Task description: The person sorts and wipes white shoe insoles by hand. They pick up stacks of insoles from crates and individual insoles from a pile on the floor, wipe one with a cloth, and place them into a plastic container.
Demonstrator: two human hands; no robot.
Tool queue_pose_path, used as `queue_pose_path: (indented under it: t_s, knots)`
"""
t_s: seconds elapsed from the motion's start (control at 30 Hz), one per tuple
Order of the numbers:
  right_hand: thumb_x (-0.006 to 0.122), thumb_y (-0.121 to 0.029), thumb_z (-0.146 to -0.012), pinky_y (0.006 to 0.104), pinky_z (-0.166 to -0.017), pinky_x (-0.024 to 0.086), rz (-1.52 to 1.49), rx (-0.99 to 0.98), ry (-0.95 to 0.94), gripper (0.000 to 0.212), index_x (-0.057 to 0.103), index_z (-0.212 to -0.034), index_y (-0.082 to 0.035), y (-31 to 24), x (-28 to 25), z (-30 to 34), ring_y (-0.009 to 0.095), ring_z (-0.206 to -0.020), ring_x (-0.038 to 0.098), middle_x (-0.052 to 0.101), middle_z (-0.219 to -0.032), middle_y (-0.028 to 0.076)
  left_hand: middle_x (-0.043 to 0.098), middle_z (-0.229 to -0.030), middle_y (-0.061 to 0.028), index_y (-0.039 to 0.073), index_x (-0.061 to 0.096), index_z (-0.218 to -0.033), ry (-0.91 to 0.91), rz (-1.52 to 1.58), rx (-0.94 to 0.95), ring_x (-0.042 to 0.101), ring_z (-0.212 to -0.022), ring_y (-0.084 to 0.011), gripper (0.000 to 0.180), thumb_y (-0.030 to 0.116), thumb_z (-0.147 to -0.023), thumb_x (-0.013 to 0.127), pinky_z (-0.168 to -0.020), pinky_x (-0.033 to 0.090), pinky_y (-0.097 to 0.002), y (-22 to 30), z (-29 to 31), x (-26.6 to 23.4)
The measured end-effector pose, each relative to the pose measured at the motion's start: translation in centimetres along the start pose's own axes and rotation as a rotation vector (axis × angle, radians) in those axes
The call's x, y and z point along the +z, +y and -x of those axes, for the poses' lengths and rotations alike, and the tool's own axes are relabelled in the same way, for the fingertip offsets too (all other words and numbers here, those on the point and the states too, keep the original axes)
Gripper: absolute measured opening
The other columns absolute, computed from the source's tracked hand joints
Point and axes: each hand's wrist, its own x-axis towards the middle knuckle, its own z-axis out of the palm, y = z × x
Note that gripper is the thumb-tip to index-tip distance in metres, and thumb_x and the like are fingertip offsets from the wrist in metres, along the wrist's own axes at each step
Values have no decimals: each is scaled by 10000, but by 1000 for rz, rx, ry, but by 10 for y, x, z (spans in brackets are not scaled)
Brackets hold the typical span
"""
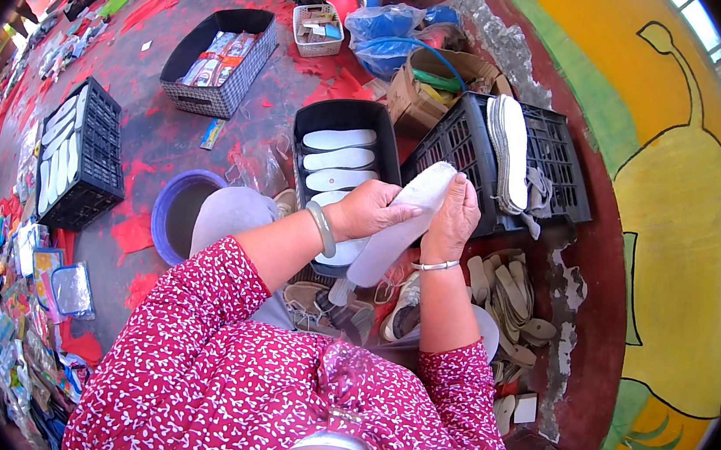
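Note:
A long white insole (pixel 387 244) slants between my hands above my lap, its wide end up and its narrower end down. My left hand (pixel 371 212) grips its left edge near the middle, thumb lying on the face. At the wide end, my right hand (pixel 452 224) pinches the right edge with bent fingers. Beneath and beyond them stands a dark fabric bin (pixel 301 119) holding several white insoles (pixel 338 158) laid crosswise, partly covered by my left hand and the held insole.
Right of my hands, a stack of white insoles (pixel 509 153) lies on a black crate (pixel 459 139). Loose beige insoles (pixel 507 295) pile below it. A purple basin (pixel 162 226), a black crate of insoles (pixel 96 164) and a checked bin (pixel 189 100) stand leftward. A painted wall (pixel 682 259) borders the right.

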Motion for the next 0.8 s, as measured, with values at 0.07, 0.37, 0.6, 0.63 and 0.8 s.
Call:
queue_pose_path:
  t_s: [0.07,0.37,0.6,0.63,0.8]
  knots:
    - [470,-325,-951,244,-623,434,-206,173,-71,327,573,-871,-25,-3,1,-1,84,-685,512,569,-772,0,637,-888,0,-15,621,-1038,-74,196,-36,568,-772,-56,322,273,-897,589,-681,469,-216,-7,-2,-2]
    - [505,-355,-931,222,-586,442,-188,244,-137,311,554,-888,-51,-9,-3,-5,78,-644,543,593,-750,-2,631,-911,-19,-11,596,-1072,103,264,-50,585,-781,-65,379,331,-920,538,-678,478,-218,3,-4,-6]
    - [533,-242,-926,279,-535,392,368,-213,-216,294,484,-730,-29,6,-1,-1,127,-557,420,448,-606,35,615,-824,8,3,619,-1008,230,348,12,550,-731,-45,344,326,-925,532,-659,465,-215,10,-7,-12]
    - [528,-234,-928,291,-540,398,405,-266,-209,288,480,-733,-27,2,0,1,142,-559,426,442,-608,52,613,-826,11,5,620,-1005,232,384,-4,548,-734,-44,341,325,-925,532,-659,463,-214,17,-4,-8]
    - [510,-224,-933,308,-547,399,512,-325,-222,281,475,-734,-29,-9,4,6,175,-561,414,435,-616,83,621,-930,-2,22,591,-1091,196,348,50,571,-793,-55,357,333,-931,517,-705,464,-210,7,-3,-12]
